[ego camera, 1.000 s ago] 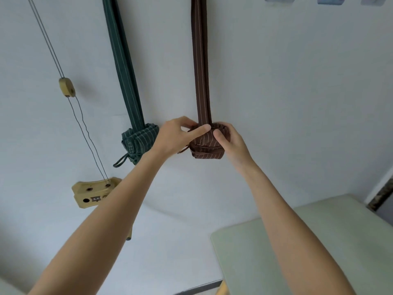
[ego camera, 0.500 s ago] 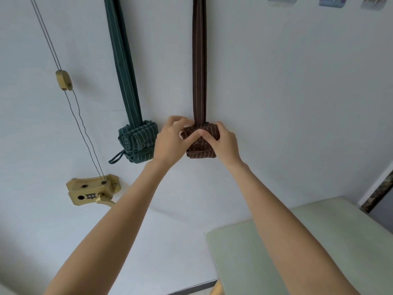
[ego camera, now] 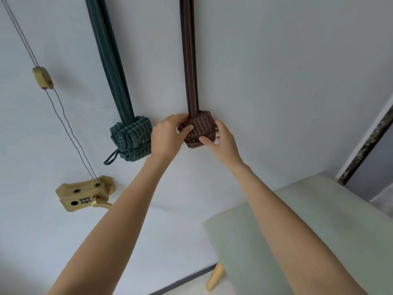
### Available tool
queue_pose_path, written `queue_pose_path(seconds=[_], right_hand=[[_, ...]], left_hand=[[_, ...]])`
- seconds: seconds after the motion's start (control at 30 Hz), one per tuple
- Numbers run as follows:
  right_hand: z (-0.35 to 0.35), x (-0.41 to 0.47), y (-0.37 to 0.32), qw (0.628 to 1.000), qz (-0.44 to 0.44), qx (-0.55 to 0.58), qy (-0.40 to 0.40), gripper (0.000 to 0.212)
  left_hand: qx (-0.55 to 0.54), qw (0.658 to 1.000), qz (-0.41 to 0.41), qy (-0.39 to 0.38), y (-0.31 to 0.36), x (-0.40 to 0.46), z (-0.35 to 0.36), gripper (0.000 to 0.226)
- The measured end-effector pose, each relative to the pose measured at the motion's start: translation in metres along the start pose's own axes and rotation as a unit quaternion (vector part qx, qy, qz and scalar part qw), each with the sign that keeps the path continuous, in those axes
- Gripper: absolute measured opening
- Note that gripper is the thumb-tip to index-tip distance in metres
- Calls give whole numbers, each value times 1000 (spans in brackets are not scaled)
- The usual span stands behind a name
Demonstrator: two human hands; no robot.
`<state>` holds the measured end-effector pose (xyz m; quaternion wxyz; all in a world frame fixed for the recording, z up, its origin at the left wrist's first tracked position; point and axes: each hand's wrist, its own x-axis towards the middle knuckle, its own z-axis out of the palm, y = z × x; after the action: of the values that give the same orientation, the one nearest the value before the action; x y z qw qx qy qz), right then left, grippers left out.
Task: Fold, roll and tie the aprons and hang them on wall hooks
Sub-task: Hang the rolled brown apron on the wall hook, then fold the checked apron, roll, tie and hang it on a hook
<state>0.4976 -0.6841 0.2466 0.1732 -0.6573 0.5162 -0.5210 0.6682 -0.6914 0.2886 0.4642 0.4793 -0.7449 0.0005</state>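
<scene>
Fingers of my left hand (ego camera: pixel 168 136) and right hand (ego camera: pixel 221 139) pinch the brown roll (ego camera: pixel 200 129); I'd snug its tie evenly before letting go.

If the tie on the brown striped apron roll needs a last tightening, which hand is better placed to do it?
Probably the left hand: its thumb and fingers pinch the left side of the brown striped apron roll, where the tie seems to be. The right hand grips the roll's lower right and steadies it.
</scene>
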Motion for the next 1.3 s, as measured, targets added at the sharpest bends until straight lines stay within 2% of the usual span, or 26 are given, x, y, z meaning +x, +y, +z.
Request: queue_pose_path(seconds=[0.1, 0.17, 0.23, 0.27, 0.33, 0.43, 0.5, 0.6, 0.63, 0.7, 0.77, 0.83, 0.9, 0.93, 1.03, 1.2, 1.3], right_hand=[[-10, -16, -3, 988, -59, -128, 68, 52], [-25, -34, -6, 964, -108, -207, 127, 40], [-39, -52, -9, 940, -142, -262, 166, 29], [-50, -66, -8, 932, -143, -283, 173, 25], [-66, -90, -10, 923, -156, -308, 170, 20], [-101, -147, -5, 937, -107, -317, 103, 18], [-123, -193, 5, 954, -21, -297, 28, 17], [-157, -289, 26, 945, 146, -289, -42, 14], [-167, -319, 32, 935, 189, -296, -50, 14], [-192, -398, 42, 909, 283, -305, -34, 14], [-212, -467, 43, 885, 358, -297, -14, 16], [-241, -530, 34, 859, 412, -305, -1, 16], [-278, -586, 22, 844, 430, -321, 18, 16], [-290, -600, 19, 841, 429, -329, 32, 16], [-370, -678, 3, 815, 447, -358, 88, 14], [-483, -768, 3, 770, 461, -426, 119, 19], [-526, -806, 12, 753, 492, -406, 160, 28]], left_hand=[[42, 998, 34, 34, 5, -11, 4, 35], [47, 992, 70, 90, 13, -22, 4, 32], [11, 983, 123, 137, 23, -35, 5, 23], [-31, 980, 152, 127, 32, -45, 10, 20], [-109, 973, 191, 75, 49, -67, 14, 18], [-194, 955, 214, -73, 78, -111, 40, 20], [-200, 947, 194, -160, 93, -143, 64, 20], [-176, 926, 152, -297, 126, -208, 100, 19], [-149, 912, 143, -356, 135, -227, 112, 18], [-94, 855, 165, -482, 164, -274, 137, 15], [-77, 799, 200, -561, 190, -312, 153, 13], [-87, 747, 253, -609, 228, -349, 166, 15], [-98, 717, 291, -626, 273, -384, 174, 16], [-107, 714, 302, -623, 287, -392, 177, 16], [-158, 696, 298, -634, 383, -456, 191, 16], [-225, 662, 274, -661, 521, -540, 212, 14], [-242, 633, 262, -687, 583, -580, 218, 21]])
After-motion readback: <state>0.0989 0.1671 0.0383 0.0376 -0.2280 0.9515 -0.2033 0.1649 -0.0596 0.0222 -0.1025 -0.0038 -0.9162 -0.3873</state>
